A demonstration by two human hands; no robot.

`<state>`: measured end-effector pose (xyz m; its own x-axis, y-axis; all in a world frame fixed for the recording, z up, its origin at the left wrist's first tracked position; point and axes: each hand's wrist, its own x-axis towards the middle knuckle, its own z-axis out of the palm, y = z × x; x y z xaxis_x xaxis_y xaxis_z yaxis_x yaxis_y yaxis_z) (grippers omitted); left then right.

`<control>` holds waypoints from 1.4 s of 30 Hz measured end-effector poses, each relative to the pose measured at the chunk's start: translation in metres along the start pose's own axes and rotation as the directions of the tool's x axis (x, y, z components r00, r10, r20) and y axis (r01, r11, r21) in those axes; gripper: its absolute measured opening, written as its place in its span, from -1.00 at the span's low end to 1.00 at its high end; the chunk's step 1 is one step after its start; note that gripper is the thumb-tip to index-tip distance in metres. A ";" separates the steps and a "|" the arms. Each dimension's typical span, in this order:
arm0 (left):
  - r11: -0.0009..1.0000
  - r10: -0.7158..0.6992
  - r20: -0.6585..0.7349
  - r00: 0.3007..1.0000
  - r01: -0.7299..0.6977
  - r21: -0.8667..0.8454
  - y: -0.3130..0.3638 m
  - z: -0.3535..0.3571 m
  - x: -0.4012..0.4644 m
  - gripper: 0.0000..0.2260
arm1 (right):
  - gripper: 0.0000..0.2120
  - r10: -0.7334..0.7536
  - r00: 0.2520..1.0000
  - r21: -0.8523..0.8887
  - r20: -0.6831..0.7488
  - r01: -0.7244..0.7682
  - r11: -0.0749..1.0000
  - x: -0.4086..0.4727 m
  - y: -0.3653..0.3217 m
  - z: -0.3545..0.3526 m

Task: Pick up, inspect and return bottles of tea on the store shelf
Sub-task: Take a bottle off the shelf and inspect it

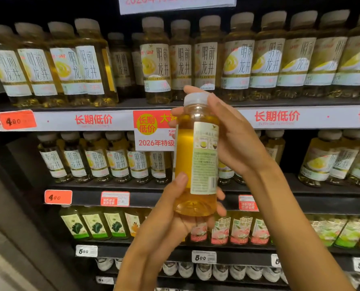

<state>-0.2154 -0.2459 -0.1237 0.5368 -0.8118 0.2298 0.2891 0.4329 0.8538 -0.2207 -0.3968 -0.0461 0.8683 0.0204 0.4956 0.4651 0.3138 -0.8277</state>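
Note:
A bottle of golden tea (195, 156) with a white cap is held upright in front of the shelves, its back label with small print and a barcode turned toward me. My left hand (170, 215) cups its base from below, thumb on the left side. My right hand (233, 139) wraps the upper part and the cap from the right. Rows of the same tea bottles (156, 59) fill the top shelf, with a gap in the row left of centre, and more stand on the second shelf (120, 162).
Shelf rails carry red price tags (17, 120) and a red-and-white promotion card (151, 131). Lower shelves hold green-labelled and pink-labelled drink bottles (95, 225), then white-capped bottles at the bottom. A dark shelf upright runs down the left side.

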 end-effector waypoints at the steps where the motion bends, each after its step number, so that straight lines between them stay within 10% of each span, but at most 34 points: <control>1: 1.000 0.017 -0.032 0.999 -0.017 0.023 -0.001 -0.001 0.000 -0.34 | -0.64 -0.025 1.000 0.008 0.005 0.025 1.000 -0.001 0.000 0.001; 9: 0.817 0.337 -0.192 0.922 -0.185 0.547 0.005 0.002 0.007 -0.69 | -0.75 -0.213 0.964 -0.151 -0.161 0.189 0.970 -0.003 -0.008 0.011; 18: 0.981 0.034 -0.002 0.999 -0.034 -0.192 -0.004 0.009 0.010 -0.39 | -0.70 0.006 0.998 0.078 -0.063 -0.001 0.997 0.006 -0.011 0.003; 27: 0.790 0.352 -0.210 0.912 -0.169 0.589 -0.006 0.003 0.015 -0.62 | -0.83 -0.139 0.971 -0.263 -0.194 0.085 0.961 -0.001 -0.011 0.006; 31: 0.939 0.229 -0.253 0.940 -0.145 0.313 -0.004 0.004 0.015 -0.57 | -0.78 -0.092 0.985 -0.308 -0.144 0.044 0.950 0.000 -0.013 0.008; 36: 0.921 -0.041 0.206 0.978 0.117 -0.371 0.002 0.005 0.012 -0.43 | -0.73 -0.056 0.992 -0.076 -0.117 0.048 0.996 0.002 -0.010 0.008; 42: 0.991 -0.002 0.021 1.000 0.005 -0.137 0.000 -0.004 0.010 -0.41 | -0.76 -0.133 0.989 -0.098 -0.059 0.127 0.987 -0.001 -0.015 0.011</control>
<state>-0.2071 -0.2523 -0.1235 0.5191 -0.8210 0.2378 0.3980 0.4783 0.7828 -0.2308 -0.3906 -0.0316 0.8074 -0.0774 0.5849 0.5861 0.2191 -0.7801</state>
